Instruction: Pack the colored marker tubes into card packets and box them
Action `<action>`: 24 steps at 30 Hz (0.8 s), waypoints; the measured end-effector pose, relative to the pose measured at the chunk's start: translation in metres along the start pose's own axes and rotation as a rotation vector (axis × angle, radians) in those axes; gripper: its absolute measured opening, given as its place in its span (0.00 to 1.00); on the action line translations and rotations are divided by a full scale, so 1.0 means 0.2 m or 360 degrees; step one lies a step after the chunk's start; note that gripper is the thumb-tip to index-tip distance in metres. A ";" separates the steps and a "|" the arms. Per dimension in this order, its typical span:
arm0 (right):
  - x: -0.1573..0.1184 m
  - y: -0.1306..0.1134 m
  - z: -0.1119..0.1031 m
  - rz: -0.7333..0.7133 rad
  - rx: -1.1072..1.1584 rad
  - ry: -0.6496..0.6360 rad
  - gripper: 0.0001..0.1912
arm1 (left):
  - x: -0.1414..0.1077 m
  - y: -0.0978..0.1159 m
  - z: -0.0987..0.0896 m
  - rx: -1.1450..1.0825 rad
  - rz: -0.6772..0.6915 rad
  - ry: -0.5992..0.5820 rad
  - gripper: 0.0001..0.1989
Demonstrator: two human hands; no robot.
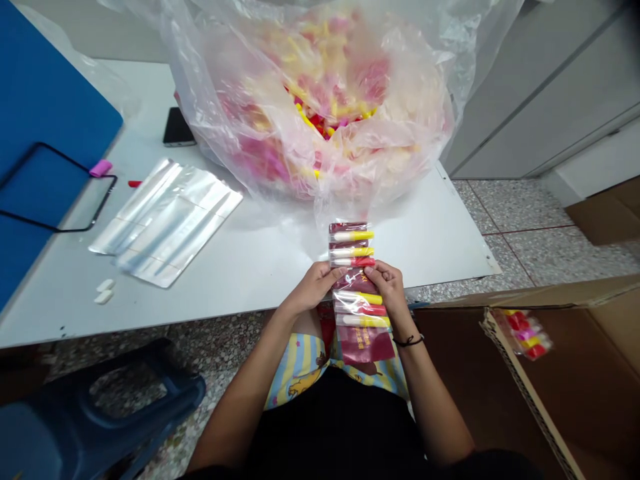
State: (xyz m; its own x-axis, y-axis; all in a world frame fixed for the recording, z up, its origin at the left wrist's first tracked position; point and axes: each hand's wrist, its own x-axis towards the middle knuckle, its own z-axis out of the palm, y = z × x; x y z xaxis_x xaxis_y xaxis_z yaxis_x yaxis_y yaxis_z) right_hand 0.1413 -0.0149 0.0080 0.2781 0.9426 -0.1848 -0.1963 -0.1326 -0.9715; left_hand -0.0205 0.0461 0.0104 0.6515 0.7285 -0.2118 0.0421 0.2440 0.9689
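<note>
Since the fingers (376, 271) of both hands are clenched on a strip of bagged yellow-and-red tubes (353, 252) at its middle, its ends stand unsupported; a loosened left hand (314, 287) or right hand (389, 287) could drop it toward the open cardboard box (590, 400) near right, or let it catch on the clear plastic sack (320, 160) at the far side

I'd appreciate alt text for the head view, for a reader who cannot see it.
A bare left hand and right hand hold a strip of clear packets of yellow-and-red tubes; behind, a large clear plastic bag of pink-and-yellow pieces sits on a white table.
</note>
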 end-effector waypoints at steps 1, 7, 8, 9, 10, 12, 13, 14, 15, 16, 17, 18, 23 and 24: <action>0.00 -0.01 0.00 0.0004 0.0013 0.0038 0.09 | 0.00 0.00 0.00 0.0024 0.0005 -0.0008 0.19; 0.01 0.00 0.01 -0.0056 0.0106 0.0061 0.08 | 0.02 0.01 0.01 0.0082 0.0078 0.0184 0.20; 0.01 0.01 0.01 -0.0083 0.0113 0.0024 0.06 | 0.02 0.00 0.00 0.0073 0.0077 0.0189 0.20; 0.01 0.03 0.01 -0.0108 0.0119 -0.0012 0.05 | 0.01 0.00 0.00 0.0060 0.0070 0.0178 0.20; 0.01 0.04 0.01 -0.0123 0.0120 -0.0048 0.06 | 0.01 -0.01 0.00 0.0044 0.0061 0.0161 0.20; 0.01 0.05 0.02 -0.0124 0.0103 -0.0113 0.10 | 0.01 -0.03 0.00 0.0015 0.0040 0.0150 0.21; 0.02 0.04 0.02 -0.0121 0.0087 -0.0131 0.11 | 0.01 -0.04 -0.01 0.0003 0.0033 0.0164 0.21; 0.02 0.04 0.02 -0.0118 0.0073 -0.0139 0.12 | 0.01 -0.04 -0.01 -0.0006 0.0033 0.0195 0.21; 0.03 0.03 0.03 -0.0119 0.0064 -0.0137 0.12 | 0.02 -0.04 -0.01 -0.0016 0.0042 0.0236 0.21; 0.03 0.02 0.04 -0.0126 0.0059 -0.0121 0.11 | 0.02 -0.03 -0.01 -0.0027 0.0058 0.0274 0.21; 0.05 0.01 0.04 -0.0138 0.0055 -0.0091 0.10 | 0.02 -0.03 -0.01 -0.0041 0.0080 0.0296 0.21; 0.06 0.00 0.05 -0.0154 0.0057 -0.0047 0.09 | 0.02 -0.02 -0.01 -0.0055 0.0100 0.0291 0.21; 0.18 -0.03 0.08 -0.0292 0.0097 0.0292 0.09 | -0.02 0.03 0.01 0.0009 -0.0015 -0.0071 0.23; 0.21 -0.03 0.08 -0.0322 0.0101 0.0347 0.10 | -0.03 0.03 0.01 0.0061 -0.0059 -0.0099 0.23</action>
State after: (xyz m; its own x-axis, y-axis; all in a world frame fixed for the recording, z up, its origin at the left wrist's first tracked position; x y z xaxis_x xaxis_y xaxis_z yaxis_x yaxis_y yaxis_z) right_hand 0.1384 0.0299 0.0088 0.5117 0.8589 -0.0228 -0.1730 0.0770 -0.9819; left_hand -0.0231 0.0417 0.0178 0.6946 0.6780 -0.2405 0.0953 0.2447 0.9649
